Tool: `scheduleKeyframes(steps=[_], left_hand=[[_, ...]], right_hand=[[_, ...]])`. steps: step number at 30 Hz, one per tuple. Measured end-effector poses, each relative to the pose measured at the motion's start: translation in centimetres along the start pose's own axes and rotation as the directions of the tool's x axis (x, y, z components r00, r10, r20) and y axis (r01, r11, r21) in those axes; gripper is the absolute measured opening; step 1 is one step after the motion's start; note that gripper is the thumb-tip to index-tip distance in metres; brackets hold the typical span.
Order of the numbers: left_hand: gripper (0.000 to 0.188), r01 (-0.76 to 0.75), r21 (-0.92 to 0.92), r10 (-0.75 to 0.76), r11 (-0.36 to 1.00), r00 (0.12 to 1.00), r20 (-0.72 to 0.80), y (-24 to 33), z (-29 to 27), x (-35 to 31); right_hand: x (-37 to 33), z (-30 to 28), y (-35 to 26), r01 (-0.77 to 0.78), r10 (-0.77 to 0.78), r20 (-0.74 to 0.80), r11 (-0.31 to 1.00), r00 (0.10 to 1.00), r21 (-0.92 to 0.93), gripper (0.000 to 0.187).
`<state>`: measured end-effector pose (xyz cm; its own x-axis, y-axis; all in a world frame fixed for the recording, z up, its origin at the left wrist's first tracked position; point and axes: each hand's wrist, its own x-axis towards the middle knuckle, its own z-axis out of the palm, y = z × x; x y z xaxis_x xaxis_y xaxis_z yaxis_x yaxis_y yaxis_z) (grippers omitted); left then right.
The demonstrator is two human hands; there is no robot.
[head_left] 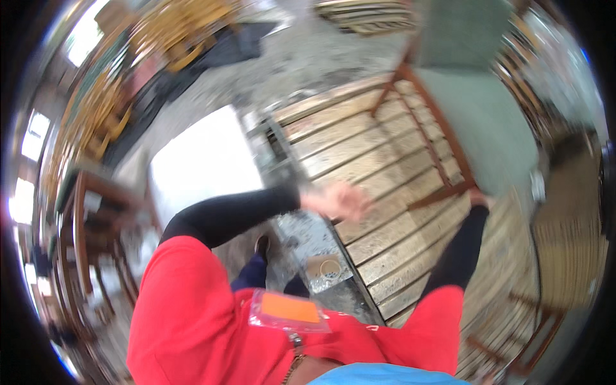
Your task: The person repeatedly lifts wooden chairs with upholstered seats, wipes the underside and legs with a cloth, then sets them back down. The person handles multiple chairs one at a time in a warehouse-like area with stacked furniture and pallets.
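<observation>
White tag beside green chair

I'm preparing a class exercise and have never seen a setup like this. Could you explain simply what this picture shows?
There is no robot here: these are a person's own bare hands. A wide fisheye camera on the head looks down, so straight edges bend and the person's red top and black sleeves enter from below. On the slatted wooden platform is a chair with grey-green upholstery and a brown wooden frame. The right hand is at the chair's near corner, though blur hides whether it grips. The left hand, also blurred, is over the platform with nothing visible in it.
</observation>
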<state>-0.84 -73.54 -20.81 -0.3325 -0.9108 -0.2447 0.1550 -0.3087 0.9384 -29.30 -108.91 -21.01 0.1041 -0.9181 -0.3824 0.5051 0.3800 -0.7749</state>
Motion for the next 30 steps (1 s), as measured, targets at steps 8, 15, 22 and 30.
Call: scheduleKeyframes(steps=[8, 15, 22, 30], left_hand=[[0.038, 0.261, -0.711, -0.736, 0.653, -0.004, -0.677, -18.8, 16.9, -36.6], [0.045, 0.059, -0.682, -0.650, 0.729, -0.255, -0.716, -25.4, 21.7, -51.7], [0.018, -0.456, -0.250, -0.474, 0.854, -0.484, -0.736, -25.7, 26.1, -68.8], [0.040, 0.511, 0.031, 0.474, 0.859, -0.770, -0.428, -14.2, 30.1, -88.7]], right_hand=[[-23.2, -20.2, 25.3, -0.156, -0.044, -0.211, 0.532, 0.976, -0.832, 0.042], [-45.0, -4.9, 43.1, -0.002, 0.657, 0.370, 0.492, 0.657, -0.870, 0.039], [-47.9, 19.7, 43.6, -0.217, 0.514, 0.481, 0.810, 0.710, -0.545, 0.040], [-68.6, 32.2, 48.2, -0.262, 0.810, 0.544, 0.489, -0.220, -0.832, 0.037]])
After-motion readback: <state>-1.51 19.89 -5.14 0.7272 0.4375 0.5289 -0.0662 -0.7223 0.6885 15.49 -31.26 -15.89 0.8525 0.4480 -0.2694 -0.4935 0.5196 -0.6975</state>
